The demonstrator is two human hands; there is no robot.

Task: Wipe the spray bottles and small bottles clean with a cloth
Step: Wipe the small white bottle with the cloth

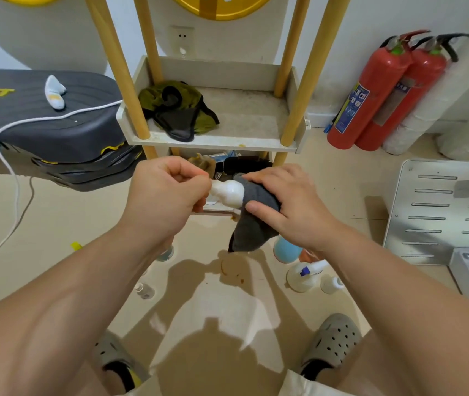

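Forearms [84, 281] lead to the left hand [167, 192] pinching the nozzle end of the white bottle [229, 192] and the right hand [290, 204] curling the grey cloth [256, 224] round its body, just before the shelf [213, 144]; hard rubbing could twist it from that slim pinch.

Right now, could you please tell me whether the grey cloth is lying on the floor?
No, the right hand holds the grey cloth against the white bottle, which the left hand pinches, well above the floor.
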